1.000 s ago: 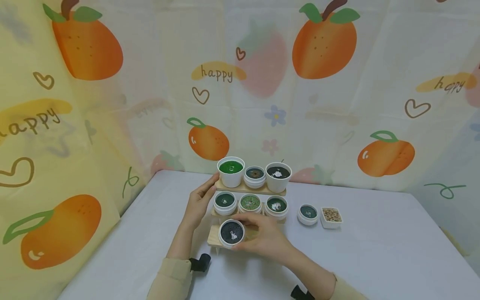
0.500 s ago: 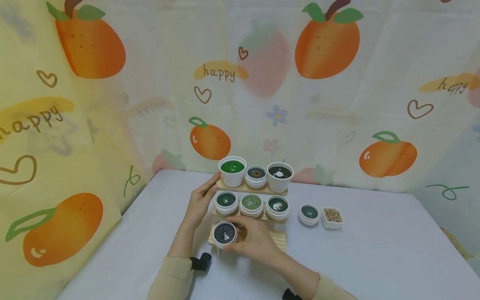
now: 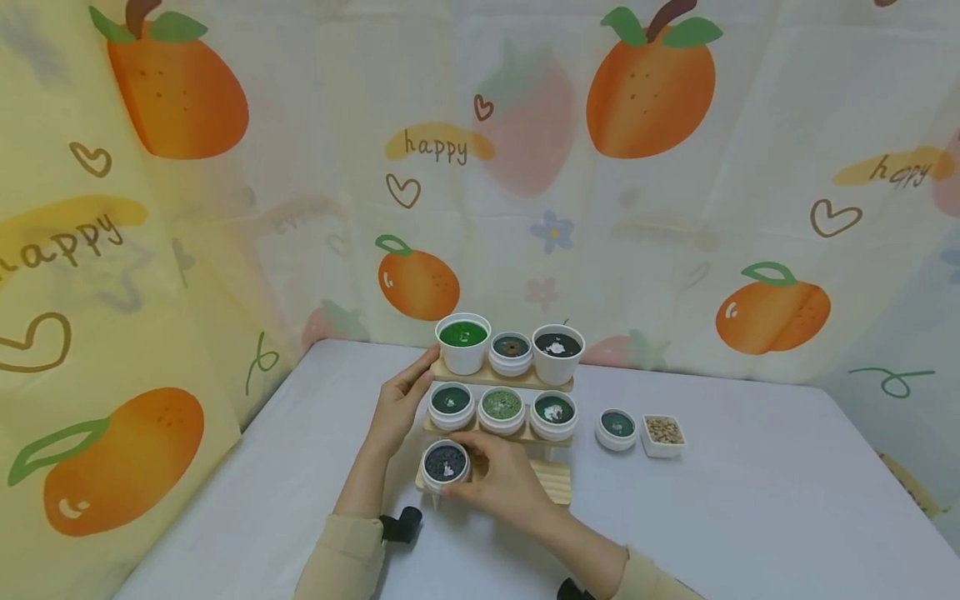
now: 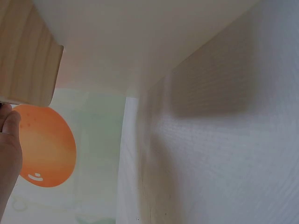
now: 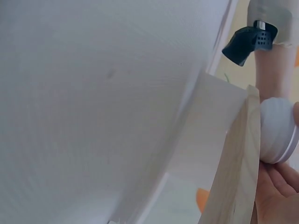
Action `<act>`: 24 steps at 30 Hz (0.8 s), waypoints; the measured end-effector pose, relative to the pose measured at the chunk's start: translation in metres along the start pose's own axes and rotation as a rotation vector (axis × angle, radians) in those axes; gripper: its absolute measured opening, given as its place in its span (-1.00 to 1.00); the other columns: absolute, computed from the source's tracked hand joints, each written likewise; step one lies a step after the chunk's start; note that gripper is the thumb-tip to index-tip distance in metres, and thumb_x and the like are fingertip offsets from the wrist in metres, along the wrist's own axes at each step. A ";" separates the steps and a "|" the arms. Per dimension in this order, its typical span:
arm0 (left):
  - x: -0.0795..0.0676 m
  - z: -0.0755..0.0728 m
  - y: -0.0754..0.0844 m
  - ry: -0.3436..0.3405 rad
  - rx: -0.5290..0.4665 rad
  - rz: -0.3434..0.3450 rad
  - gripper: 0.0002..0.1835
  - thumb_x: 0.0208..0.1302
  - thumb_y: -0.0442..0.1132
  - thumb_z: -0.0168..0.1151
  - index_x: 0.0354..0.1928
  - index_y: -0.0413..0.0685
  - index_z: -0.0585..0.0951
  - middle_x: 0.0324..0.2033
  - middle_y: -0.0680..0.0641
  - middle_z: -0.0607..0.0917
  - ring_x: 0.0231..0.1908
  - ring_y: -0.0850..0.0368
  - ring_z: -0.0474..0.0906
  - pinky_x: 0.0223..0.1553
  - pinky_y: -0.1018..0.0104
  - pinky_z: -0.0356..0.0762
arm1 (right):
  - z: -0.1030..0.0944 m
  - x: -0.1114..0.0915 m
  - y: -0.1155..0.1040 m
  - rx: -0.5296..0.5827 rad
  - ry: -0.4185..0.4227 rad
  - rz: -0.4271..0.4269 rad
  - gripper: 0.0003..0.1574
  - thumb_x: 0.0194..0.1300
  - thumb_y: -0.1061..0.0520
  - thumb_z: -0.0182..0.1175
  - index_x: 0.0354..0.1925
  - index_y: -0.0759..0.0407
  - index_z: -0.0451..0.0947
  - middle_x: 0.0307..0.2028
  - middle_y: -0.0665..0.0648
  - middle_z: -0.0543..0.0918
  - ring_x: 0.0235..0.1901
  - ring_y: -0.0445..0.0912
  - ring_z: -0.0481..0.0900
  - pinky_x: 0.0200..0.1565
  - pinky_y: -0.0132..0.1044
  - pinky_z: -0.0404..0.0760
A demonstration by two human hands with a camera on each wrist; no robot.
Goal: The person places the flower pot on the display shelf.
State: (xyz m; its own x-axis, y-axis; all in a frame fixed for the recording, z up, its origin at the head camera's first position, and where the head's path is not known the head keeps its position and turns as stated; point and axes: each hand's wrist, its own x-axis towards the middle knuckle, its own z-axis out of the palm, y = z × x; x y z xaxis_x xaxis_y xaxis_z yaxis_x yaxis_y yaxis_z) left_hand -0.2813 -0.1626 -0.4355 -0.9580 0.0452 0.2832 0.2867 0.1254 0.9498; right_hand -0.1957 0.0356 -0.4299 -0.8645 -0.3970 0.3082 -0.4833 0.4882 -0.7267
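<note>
A three-tier wooden stand [image 3: 553,482] bears several white cups. My right hand [image 3: 506,479] pinches a small white cup with dark contents [image 3: 446,463] at the left end of the lowest tier. In the right wrist view that cup [image 5: 276,130] meets the wooden board [image 5: 240,154], with fingers [image 5: 275,186] beside it. My left hand [image 3: 397,404] touches the left end of the top tier, near a tall cup of green contents [image 3: 462,336]; the left wrist view shows its fingers [image 4: 10,122] at the board's edge [image 4: 28,56].
Three cups stand on the middle tier, among them a speckled green one [image 3: 502,407]. The top tier also bears a tall dark-filled cup [image 3: 557,350]. To the right, on the white table [image 3: 720,500], are a small round cup [image 3: 617,428] and a square dish of beige bits [image 3: 663,435].
My right hand has moved the dark-filled cup left along the lowest tier to its left end, uncovering the tier's right part. The left hand has stayed at the top tier.
</note>
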 end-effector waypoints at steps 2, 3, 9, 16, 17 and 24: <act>0.000 0.000 -0.001 0.002 0.000 -0.001 -0.54 0.49 -0.11 0.07 0.38 0.09 0.44 0.41 0.13 0.43 0.47 0.22 0.24 0.54 0.23 0.17 | 0.000 0.000 0.000 -0.007 -0.005 0.009 -0.23 -0.11 -0.05 0.58 0.12 0.03 0.61 0.03 -0.03 0.75 0.04 -0.17 0.66 0.13 -0.30 0.63; 0.000 0.000 -0.001 0.002 0.001 0.000 -0.54 0.48 -0.11 0.08 0.38 0.08 0.44 0.40 0.13 0.43 0.47 0.22 0.24 0.54 0.23 0.17 | 0.000 0.000 0.000 -0.010 -0.007 0.014 -0.23 -0.10 -0.06 0.58 0.12 0.03 0.61 0.03 -0.03 0.75 0.04 -0.17 0.66 0.12 -0.30 0.63; 0.000 0.000 -0.003 0.006 -0.006 0.010 -0.54 0.48 -0.11 0.08 0.37 0.05 0.45 0.40 0.10 0.44 0.47 0.19 0.25 0.52 0.26 0.18 | -0.003 -0.001 0.000 -0.008 -0.028 0.021 -0.22 -0.07 -0.10 0.57 0.15 0.02 0.60 0.05 -0.03 0.74 0.02 -0.18 0.66 0.09 -0.32 0.64; 0.000 0.001 -0.001 0.009 -0.011 0.002 -0.53 0.48 -0.11 0.08 0.38 0.03 0.44 0.41 0.07 0.43 0.48 0.18 0.24 0.53 0.24 0.17 | -0.007 -0.004 0.003 0.050 -0.037 -0.006 -0.22 -0.05 -0.09 0.56 0.16 0.04 0.58 0.05 -0.01 0.73 0.01 -0.14 0.70 0.07 -0.31 0.69; 0.000 0.001 -0.001 0.011 -0.010 0.000 -0.53 0.48 -0.11 0.08 0.38 0.03 0.44 0.41 0.07 0.43 0.48 0.18 0.24 0.53 0.23 0.17 | -0.008 -0.004 0.003 0.052 -0.038 -0.004 -0.23 -0.04 -0.10 0.55 0.16 0.03 0.58 0.05 -0.02 0.73 0.02 -0.14 0.70 0.08 -0.30 0.69; 0.001 0.001 -0.001 0.010 -0.013 -0.002 -0.52 0.48 -0.11 0.08 0.38 0.00 0.43 0.42 0.04 0.42 0.49 0.14 0.23 0.54 0.21 0.16 | -0.016 -0.007 0.006 0.090 -0.070 0.034 -0.25 -0.03 -0.11 0.55 0.16 -0.04 0.59 0.03 -0.05 0.75 -0.01 -0.16 0.72 0.08 -0.28 0.70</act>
State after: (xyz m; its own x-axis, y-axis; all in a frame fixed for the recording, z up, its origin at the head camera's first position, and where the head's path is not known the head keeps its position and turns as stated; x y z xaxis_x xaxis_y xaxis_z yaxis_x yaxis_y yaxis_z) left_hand -0.2826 -0.1618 -0.4361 -0.9585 0.0351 0.2828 0.2850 0.1121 0.9520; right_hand -0.1943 0.0536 -0.4267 -0.8669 -0.4362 0.2414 -0.4371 0.4321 -0.7888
